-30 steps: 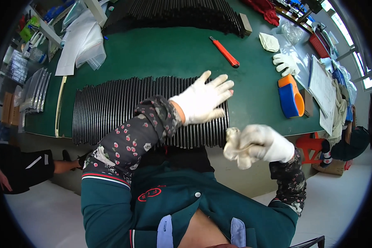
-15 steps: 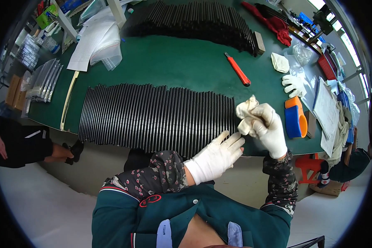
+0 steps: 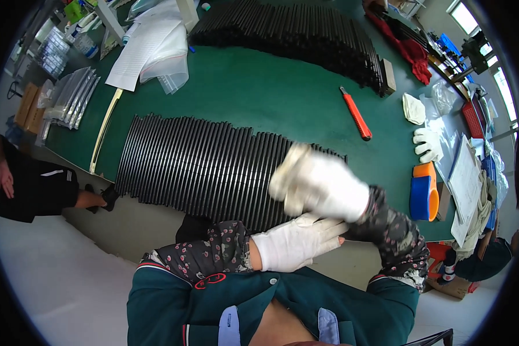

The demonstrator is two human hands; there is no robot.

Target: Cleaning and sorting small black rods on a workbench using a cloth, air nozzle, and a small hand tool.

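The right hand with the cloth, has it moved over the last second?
Yes. The right hand swept leftward and forward, from off the table edge onto the row of black rods.

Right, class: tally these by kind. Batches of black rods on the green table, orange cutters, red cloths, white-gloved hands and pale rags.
Black rod batches: 2, the near row and the far pile
Orange cutter: 1
Red cloth: 1
White-gloved hands: 2, the left hand and the blurred right hand
Pale rag, in the right hand: 1
Total: 7

Black rods point(image 3: 213, 167) lie side by side, flat.
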